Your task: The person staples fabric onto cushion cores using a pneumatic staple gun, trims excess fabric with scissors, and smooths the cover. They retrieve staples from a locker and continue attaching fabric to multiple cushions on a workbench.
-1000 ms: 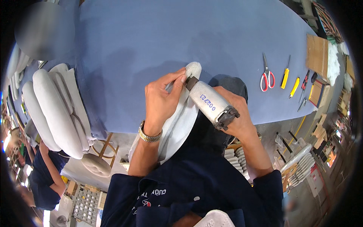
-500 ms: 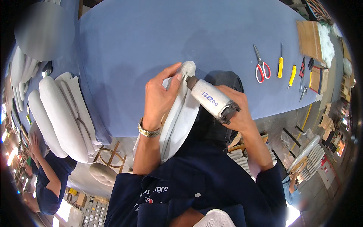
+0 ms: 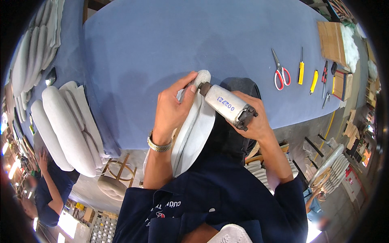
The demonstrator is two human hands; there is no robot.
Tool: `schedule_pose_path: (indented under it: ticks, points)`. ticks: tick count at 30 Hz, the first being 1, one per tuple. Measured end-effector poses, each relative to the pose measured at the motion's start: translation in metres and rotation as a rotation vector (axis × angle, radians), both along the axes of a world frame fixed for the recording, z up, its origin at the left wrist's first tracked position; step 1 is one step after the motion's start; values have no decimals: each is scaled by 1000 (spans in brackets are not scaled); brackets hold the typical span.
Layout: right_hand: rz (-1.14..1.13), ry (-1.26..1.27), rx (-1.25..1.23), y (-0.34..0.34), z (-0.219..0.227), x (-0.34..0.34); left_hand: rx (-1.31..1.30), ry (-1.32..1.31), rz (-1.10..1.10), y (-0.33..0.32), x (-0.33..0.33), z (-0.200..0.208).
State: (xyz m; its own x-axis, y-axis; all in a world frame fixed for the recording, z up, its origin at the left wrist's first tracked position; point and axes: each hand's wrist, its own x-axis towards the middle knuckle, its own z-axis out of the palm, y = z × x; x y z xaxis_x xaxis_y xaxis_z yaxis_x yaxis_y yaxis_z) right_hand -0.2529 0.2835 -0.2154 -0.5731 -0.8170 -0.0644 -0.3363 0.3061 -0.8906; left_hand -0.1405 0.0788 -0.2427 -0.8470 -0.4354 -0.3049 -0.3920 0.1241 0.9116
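At the near edge of the blue-covered table (image 3: pixel 162 36), in the head view, a pale padded piece (image 3: pixel 203 117) slants from close to the person's body up to a rounded far tip over the tabletop; whether that tip rests on the cloth I cannot tell. The left hand (image 3: pixel 173 106) has it pinched near this end, thumb and fingers clamped on the edge. The right hand (image 3: pixel 250 116) is wrapped about a handheld tool (image 3: pixel 223 103) with a light barrel, its dark nose against or just beside the piece by the left thumb; the fingers behind the barrel are mostly hidden. The work looks partly done: the covering appears drawn snugly around the tip, while lower down a loose flap seems to hang free, so that length is probably left. Fastenings are too small to make out, so how much is fixed stays unclear. To the left, similar padded pieces (image 3: pixel 67 127) lie stacked, though which are finished cannot be told. Scissors (image 3: pixel 278 75) and a yellow cutter (image 3: pixel 313 82) lie to the right, out of hand.
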Motion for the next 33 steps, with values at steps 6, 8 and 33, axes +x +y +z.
schedule_pose_path:
  ticks: [6, 8, 33]
  points:
    - [36, -150, 176, -5, 18, -8, -40, 17, 46, 13, -2, -2]
    - [41, -187, 209, -3, 19, -12, -55, 18, 44, 17, -2, -4]
    - [-489, 437, 316, 119, -152, -87, 415, 183, -135, 71, 68, 44]
